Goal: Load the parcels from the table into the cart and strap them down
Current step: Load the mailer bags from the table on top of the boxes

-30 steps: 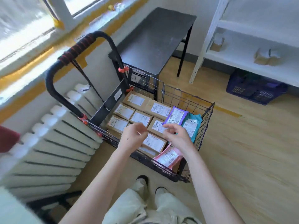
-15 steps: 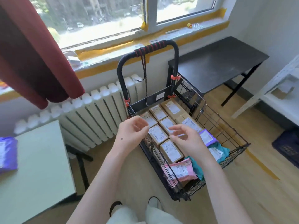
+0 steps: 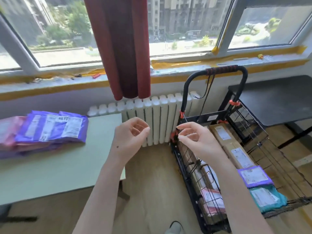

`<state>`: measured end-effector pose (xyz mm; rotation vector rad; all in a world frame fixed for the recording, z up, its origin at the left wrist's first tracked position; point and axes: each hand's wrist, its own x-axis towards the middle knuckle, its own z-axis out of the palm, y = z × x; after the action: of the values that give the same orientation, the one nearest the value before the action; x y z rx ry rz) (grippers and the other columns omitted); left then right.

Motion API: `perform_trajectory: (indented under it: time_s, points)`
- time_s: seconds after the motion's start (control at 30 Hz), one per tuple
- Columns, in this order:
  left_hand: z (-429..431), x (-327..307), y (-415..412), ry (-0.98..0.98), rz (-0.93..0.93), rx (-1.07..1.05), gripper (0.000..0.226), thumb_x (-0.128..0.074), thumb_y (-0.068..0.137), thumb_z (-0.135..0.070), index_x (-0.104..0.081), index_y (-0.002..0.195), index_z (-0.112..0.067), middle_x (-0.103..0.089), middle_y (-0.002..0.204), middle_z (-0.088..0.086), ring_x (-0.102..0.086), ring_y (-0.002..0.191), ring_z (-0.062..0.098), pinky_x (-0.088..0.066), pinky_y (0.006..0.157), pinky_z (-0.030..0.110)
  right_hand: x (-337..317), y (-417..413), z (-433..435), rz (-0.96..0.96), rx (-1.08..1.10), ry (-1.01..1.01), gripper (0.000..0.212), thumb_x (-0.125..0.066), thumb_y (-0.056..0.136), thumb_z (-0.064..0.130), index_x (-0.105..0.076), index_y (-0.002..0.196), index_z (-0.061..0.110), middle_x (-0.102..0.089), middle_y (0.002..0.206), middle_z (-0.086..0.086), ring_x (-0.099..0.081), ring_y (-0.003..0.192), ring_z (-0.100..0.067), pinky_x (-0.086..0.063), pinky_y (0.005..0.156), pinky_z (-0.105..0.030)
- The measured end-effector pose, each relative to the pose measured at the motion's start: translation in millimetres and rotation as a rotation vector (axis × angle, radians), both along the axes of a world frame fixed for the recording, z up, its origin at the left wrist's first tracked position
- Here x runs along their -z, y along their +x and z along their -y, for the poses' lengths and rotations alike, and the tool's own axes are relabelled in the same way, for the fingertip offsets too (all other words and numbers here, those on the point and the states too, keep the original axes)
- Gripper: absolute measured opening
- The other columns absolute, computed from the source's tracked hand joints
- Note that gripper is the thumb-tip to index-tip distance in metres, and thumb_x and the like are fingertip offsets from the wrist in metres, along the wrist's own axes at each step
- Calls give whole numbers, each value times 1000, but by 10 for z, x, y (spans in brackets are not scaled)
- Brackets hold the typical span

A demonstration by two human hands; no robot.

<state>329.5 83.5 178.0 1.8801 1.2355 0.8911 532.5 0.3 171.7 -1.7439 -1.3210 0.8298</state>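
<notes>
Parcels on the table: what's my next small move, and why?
Probably reach the left hand to the purple parcels and grip the top one. They lie stacked on the table, that hand holds nothing, and the cart looks to have room.

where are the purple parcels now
In the head view the purple parcels lie stacked at the far left on the green table, left of the radiator and apart from the cart on the right.

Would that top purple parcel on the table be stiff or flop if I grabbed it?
Probably floppy: the purple parcel looks like a thin plastic bag, wrinkled and sagging at its edges. Its glossy skin may slip in the hand. Likely light, being so flat.
</notes>
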Motion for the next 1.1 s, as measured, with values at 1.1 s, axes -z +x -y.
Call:
perform_trajectory:
  time_s: [1.1]
  points:
    - [477, -56, -4706, -8, 226, -828, 10, -68, 85, -15, -64, 83, -25, -69, 82, -2, -65, 77, 19, -52, 73, 29, -188, -4561, -1051, -81, -609, 113, 20, -67, 86, 9, -69, 94, 28, -68, 83, 6, -63, 72, -4, -45, 60, -10]
